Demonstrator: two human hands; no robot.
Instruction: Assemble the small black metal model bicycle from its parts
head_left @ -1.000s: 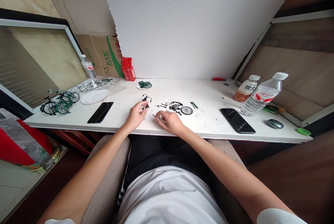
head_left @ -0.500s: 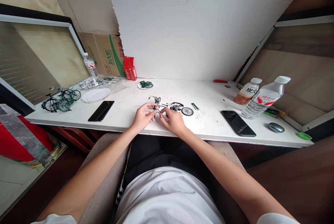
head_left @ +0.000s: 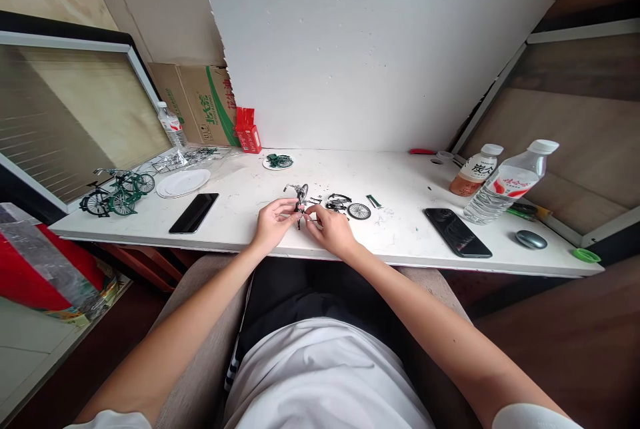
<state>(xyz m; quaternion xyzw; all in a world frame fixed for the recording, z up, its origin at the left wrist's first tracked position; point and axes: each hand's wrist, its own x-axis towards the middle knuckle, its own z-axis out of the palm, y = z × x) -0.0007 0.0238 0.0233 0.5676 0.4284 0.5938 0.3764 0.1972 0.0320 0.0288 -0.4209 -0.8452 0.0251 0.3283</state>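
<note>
My left hand (head_left: pixel 274 222) is closed, thumb and fingertips pinching a small black model bicycle part (head_left: pixel 299 222). Facing it, my right hand (head_left: pixel 331 229) is closed too, its thumb and forefinger pinched at the same part. The fingers hide most of that piece. Just beyond the fingertips is a model bicycle front section (head_left: pixel 301 192) with handlebar and wheel; whether it joins the held piece I cannot tell. Right of my right hand lie a loose spoked wheel (head_left: pixel 359 211), a black curved bicycle part (head_left: pixel 339 200) and thin green pieces (head_left: pixel 373 201).
Assembled model bicycles (head_left: pixel 117 192) stand at the table's left. Close by are a phone (head_left: pixel 194 213) and white plates (head_left: pixel 183 183). A small dish (head_left: pixel 271 166) holds green parts. To the right are another phone (head_left: pixel 457 232), a water bottle (head_left: pixel 507 186), a drink bottle (head_left: pixel 473 174) and a mouse (head_left: pixel 531 239).
Both hands stay nearly in place, still pinched together. The black part between the fingers has turned and now points down below the fingertips. The view has shifted slightly.
</note>
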